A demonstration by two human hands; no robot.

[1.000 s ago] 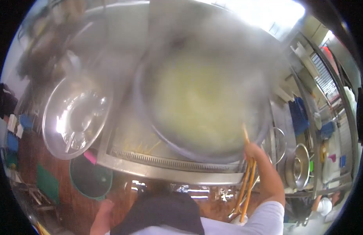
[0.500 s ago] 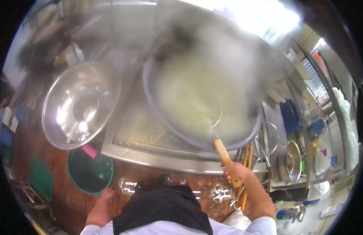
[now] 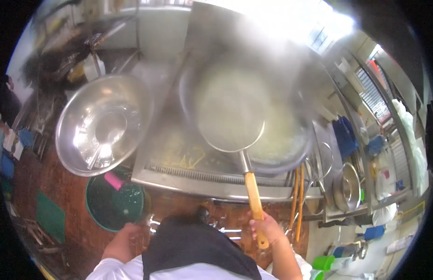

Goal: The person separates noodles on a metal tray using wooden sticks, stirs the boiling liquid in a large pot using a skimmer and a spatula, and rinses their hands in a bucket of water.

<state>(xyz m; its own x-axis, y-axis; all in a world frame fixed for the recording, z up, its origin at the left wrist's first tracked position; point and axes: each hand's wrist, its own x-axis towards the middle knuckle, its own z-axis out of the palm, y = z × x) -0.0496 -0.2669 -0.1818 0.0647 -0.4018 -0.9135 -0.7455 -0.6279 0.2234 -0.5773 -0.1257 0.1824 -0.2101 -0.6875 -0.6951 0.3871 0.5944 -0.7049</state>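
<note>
My right hand point(image 3: 267, 229) is wrapped round the wooden handle of a skimmer point(image 3: 231, 116) with a wide round head. The skimmer's head is lifted over the left part of a large, steaming pan point(image 3: 284, 168) of pale, cloudy liquid. Steam blurs the pan's far side. My left hand point(image 3: 132, 229) hangs low beside a green bucket point(image 3: 93, 212), its fingers too blurred to make out. A big shiny metal bowl point(image 3: 132, 105) stands left of the pan. A pink handle point(image 3: 114, 181) juts out below the bowl's rim, over the bucket.
The steel cooktop point(image 3: 174, 182) has a slotted strip along its front edge, with yellow scraps behind it. Orange hoses point(image 3: 298, 198) run down at its right. A metal basin point(image 3: 349, 189) sits by the shelving on the right. The brown floor point(image 3: 62, 177) looks wet.
My right hand has raised the skimmer from the liquid and drawn it left and back towards me. Its round head now shows above the pan. My view has shifted slightly.
</note>
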